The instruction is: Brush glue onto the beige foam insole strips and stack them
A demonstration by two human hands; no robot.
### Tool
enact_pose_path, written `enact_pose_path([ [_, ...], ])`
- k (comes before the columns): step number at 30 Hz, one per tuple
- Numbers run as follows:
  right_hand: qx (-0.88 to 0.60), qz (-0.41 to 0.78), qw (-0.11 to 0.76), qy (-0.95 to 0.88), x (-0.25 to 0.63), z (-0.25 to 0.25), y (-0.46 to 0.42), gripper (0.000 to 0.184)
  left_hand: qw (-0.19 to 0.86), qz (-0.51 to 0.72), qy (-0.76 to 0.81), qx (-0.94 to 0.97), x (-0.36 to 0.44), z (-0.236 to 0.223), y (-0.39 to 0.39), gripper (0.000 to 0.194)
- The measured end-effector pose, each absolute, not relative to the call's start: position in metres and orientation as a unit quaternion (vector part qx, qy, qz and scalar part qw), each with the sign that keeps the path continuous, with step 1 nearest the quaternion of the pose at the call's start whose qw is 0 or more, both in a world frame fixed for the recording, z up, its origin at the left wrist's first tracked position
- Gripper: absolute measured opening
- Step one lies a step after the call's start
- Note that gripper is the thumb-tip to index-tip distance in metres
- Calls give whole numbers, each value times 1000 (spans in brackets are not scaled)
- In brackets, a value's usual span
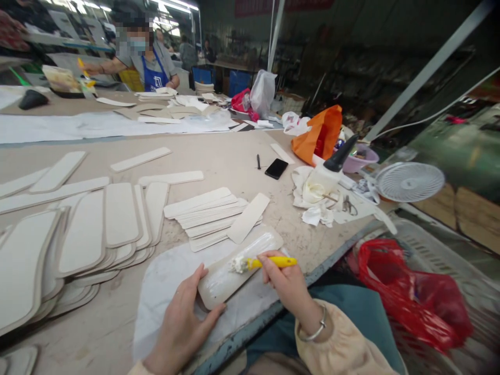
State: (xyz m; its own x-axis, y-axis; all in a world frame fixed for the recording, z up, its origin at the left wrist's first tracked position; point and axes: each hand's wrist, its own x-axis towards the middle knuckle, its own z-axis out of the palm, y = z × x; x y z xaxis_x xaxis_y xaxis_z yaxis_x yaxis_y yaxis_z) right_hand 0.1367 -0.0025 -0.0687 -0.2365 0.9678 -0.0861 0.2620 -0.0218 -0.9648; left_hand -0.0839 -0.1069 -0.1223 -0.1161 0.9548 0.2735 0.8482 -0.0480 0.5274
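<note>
My right hand (284, 281) is closed round a brush with a yellow handle (275, 261). White paste clings to its bristles, which touch a long white panel with rounded corners (222, 284). Wet, glossy streaks cover part of that panel. My left hand (185, 317) steadies the panel's near left end, thumb and fingers spread round its edge. Beneath lies a white sheet (156, 291) on the table. Just beyond the panel is a fanned stack of narrow white strips (209, 213), with one loose strip (249, 217) lying across it.
Overlapping stacks of larger white panels (82, 234) fill the left side. A phone (276, 168), an orange bag (320, 136), a white container (324, 179), scissors (349, 207) and a white fan (410, 181) are to the right. A red plastic bag (414, 297) sits in a crate. A co-worker (150, 67) works opposite.
</note>
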Motion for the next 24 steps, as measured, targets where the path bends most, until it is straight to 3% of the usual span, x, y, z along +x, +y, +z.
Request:
enact_pose_path([
  [5,-563,332,394,-646,183,-58,41,42,76,297,684,661,-85,-125,-107,76],
  [10,-503,197,430,-723,205,-59,42,23,69,297,684,663,-86,-124,-106,76],
  [15,-374,53,310,-873,191,-66,7,19,50,291,686,665,-85,-121,-106,74],
  [19,-292,67,256,-919,172,-56,-23,18,34,293,681,670,-85,-123,-106,73],
  [24,-319,93,362,-871,186,-55,-12,24,27,290,681,672,-86,-123,-106,73],
])
